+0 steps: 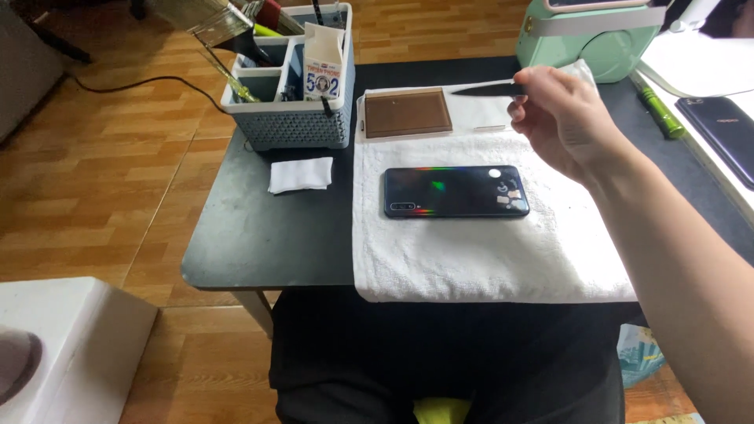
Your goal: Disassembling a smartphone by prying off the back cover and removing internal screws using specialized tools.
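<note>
While pinched in right hand (567,118), thin black pointed blade (485,90)

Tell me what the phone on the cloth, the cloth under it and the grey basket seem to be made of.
The phone: its dark back looks like glossy glass or plastic, since it throws rainbow glints. The cloth: white terry towel by its nubby, matte surface. The grey basket: moulded plastic, to judge by its regular woven-look pattern and white rim. The right hand holds a thin dark tool, material unclear.

Right hand (567,118) raised, forearm reaching in from lower right; fingers (525,88) pinched together.
</note>
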